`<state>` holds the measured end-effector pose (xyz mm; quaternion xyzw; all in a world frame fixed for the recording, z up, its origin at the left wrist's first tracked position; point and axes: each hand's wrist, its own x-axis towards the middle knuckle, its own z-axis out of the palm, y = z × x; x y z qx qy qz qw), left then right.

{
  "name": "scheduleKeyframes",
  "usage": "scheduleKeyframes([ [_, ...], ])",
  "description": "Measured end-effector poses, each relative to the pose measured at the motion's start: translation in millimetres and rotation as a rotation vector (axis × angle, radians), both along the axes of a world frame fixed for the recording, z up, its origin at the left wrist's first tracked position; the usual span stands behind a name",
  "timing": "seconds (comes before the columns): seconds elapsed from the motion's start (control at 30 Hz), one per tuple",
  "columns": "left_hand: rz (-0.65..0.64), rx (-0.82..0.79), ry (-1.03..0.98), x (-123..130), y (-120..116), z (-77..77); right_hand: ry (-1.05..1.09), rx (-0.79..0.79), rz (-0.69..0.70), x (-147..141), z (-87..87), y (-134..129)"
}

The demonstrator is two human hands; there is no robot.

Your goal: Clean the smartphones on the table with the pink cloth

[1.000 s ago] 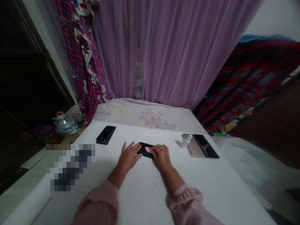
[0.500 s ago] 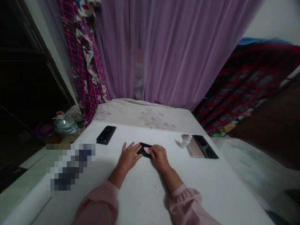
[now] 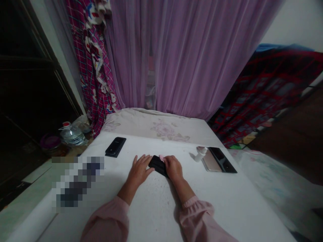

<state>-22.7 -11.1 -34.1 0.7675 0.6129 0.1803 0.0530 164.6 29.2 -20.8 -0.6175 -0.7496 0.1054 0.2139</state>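
black phone [image 3: 158,166], between left hand [image 3: 139,170] and right hand [image 3: 173,168], touching both

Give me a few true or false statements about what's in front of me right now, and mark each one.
The left hand and right hand wear gloves. False, both are bare.
The right hand touches a black flat object. True.
A pink scrap sits by the right hand's fingers. True.
The curtain is green. False, it is purple.
A black phone lies left of the hands. True.
The water bottle stands on the white sheet. False, it stands beyond the sheet's left edge.
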Motion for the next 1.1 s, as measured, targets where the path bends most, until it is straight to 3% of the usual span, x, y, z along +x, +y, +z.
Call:
scheduleKeyframes([
  [0.2,0.047,0.070,-0.031,0,1,-3.1,0.123,0.018,0.058,26,-8.6,-53],
  [0.3,0.010,0.063,-0.061,6,-3,1.6,0.170,0.014,0.117,29,-7.8,-64],
  [0.5,-0.064,-0.032,-0.118,18,-11,5.9,0.195,0.073,0.176,24,-12.4,-39],
  [0.73,-0.029,-0.106,-0.137,17,-10,5.2,0.047,-0.018,0.110,9,-11.1,3],
  [1.0,0.007,-0.109,-0.021,32,14,15.8,0.036,0.025,-0.010,26,-9.9,7],
  [1.1,0.037,-0.113,0.011,45,7,14.1,0.041,0.054,-0.047,36,-12.1,7],
])
